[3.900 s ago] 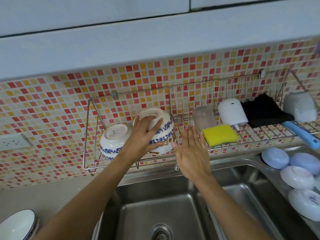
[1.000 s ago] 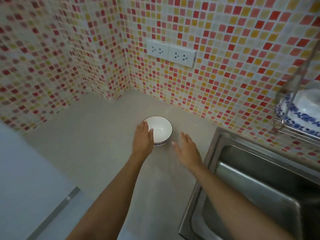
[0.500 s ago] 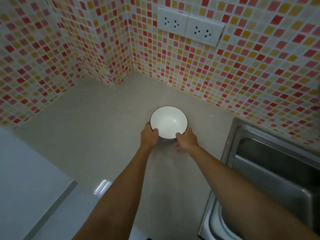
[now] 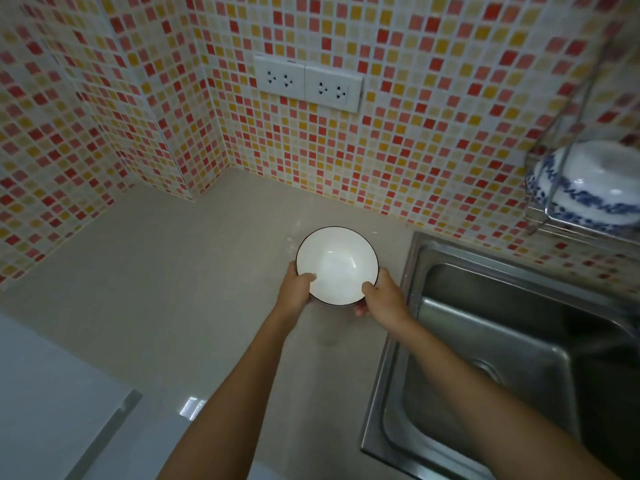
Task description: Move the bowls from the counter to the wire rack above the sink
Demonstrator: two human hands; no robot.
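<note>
Since half a second ago, both thumbs have come over the rim of the white bowl (image 4: pixel 336 264) and now lie on its inner wall; before, both hands only cupped its near side. Left hand (image 4: pixel 295 292) grips the bowl's left edge, thumb inside, fingers wrapped beneath. Right hand (image 4: pixel 382 296) grips the right edge likewise, thumb inside, fingertips curled under the base. Bowl sits upright between the two hands, dark-rimmed, empty; whether it has left the counter (image 4: pixel 166 278) cannot be told, though a faint shadow lies on the surface just nearer than the hands. Sink (image 4: pixel 502 341) lies immediately right of the right hand. Up and well to the right of that hand, the wire rack (image 4: pixel 554 157) holds a blue-patterned bowl (image 4: pixel 588 188), inverted. Wall sockets (image 4: pixel 308 83) are mounted on the tiles beyond both hands.
</note>
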